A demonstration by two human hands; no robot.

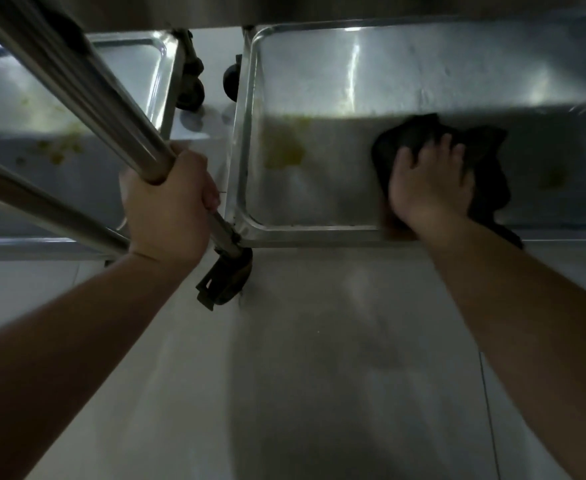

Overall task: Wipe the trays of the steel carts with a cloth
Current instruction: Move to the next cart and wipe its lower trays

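Tray (319,209) at center-right is mid-wipe, right hand (430,183) pressing the dark cloth (419,133) flat with fingers spread, left hand (168,206) wrapped tight round the post (87,84), so next I'd guess swipe left at that yellow smear (284,147).

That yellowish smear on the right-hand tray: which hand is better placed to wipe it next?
The right hand, probably. It already presses the dark cloth onto that tray, with the smear just beside it. The left hand is busy gripping the cart's steel post.
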